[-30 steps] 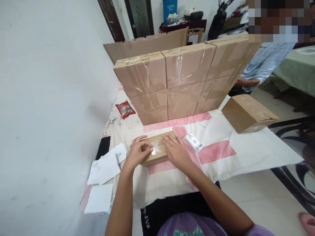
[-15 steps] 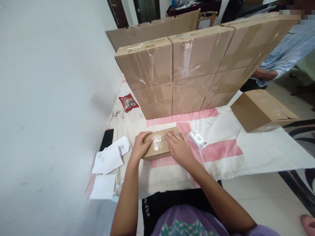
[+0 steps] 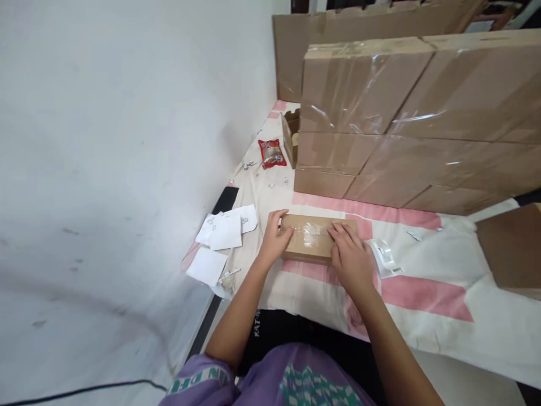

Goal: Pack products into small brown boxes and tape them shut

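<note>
A small cardboard box lies flat on the cloth-covered table, a strip of clear shiny tape across its middle. My left hand grips its left end, with the thumb on top and the fingers around the far corner. On the right part of the lid, my right hand rests with its fingers stretched out flat. A white tape dispenser sits on the cloth just right of that hand.
Large taped cardboard boxes form a wall behind. A red packet and white papers lie to the left, near the white wall. Another brown box stands at the right on the pink-and-white cloth.
My view has swung left, so the scene sits further right and the person at the right is out of sight. Both hands stay on the small box, the left still at its end.
</note>
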Demonstrator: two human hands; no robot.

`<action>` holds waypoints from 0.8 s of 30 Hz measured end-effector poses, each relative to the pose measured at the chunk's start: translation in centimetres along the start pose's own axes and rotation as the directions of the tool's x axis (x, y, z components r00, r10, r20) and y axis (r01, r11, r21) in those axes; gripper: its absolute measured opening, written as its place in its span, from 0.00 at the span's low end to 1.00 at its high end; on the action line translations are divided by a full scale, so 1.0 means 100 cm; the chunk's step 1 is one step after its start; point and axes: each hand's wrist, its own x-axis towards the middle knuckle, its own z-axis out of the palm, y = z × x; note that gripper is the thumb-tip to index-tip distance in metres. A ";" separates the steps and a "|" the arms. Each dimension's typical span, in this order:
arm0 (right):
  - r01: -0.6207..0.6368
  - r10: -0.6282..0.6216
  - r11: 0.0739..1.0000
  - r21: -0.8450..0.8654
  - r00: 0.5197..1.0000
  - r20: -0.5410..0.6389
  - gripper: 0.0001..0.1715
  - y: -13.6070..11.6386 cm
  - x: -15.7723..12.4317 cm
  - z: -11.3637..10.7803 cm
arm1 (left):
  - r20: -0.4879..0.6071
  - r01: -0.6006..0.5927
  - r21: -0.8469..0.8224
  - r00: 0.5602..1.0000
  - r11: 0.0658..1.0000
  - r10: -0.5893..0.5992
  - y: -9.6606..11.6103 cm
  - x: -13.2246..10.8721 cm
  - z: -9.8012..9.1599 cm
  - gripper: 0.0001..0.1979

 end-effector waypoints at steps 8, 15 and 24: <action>0.026 -0.027 0.999 -0.021 0.998 -0.050 0.25 0.001 0.005 0.004 | -0.554 0.597 0.250 0.734 0.762 -0.393 -0.092 -0.036 -0.089 0.42; 0.019 -0.020 1.000 -0.018 0.998 -0.053 0.24 0.002 0.010 0.011 | -0.555 0.665 0.304 0.706 0.682 -0.441 -0.108 -0.013 -0.120 0.33; 0.217 -0.265 0.799 0.561 0.964 0.004 0.23 -0.087 0.021 -0.030 | -0.026 0.118 0.206 0.993 0.971 -0.115 -0.015 -0.085 -0.178 0.13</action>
